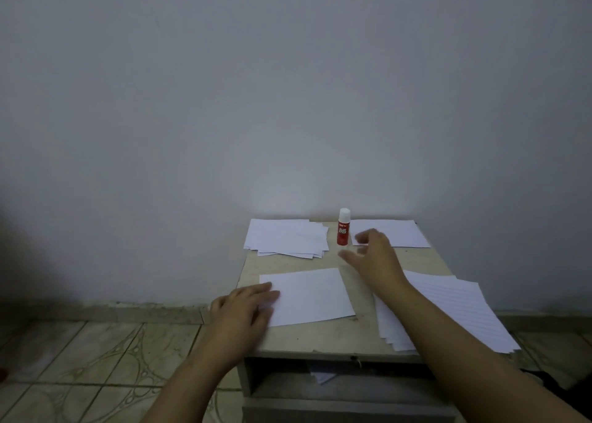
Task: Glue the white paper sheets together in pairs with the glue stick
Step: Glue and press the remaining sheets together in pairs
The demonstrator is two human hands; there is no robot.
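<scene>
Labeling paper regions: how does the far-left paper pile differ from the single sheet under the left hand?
The far-left pile holds several sheets fanned unevenly; the single sheet lies alone. The pile sits at the table's back edge by the wall, left of the glue stick; the sheet lies nearer the person. Nothing touches the pile; the left hand rests on the sheet's left edge. Both are white and flat on the table.

Small table (320, 339) against a grey wall, left hand (243, 307) flat on 1 white sheet (315, 296), right hand (374, 256) spread open just beside an upright red glue stick (343, 228), 3 paper stacks around.
</scene>
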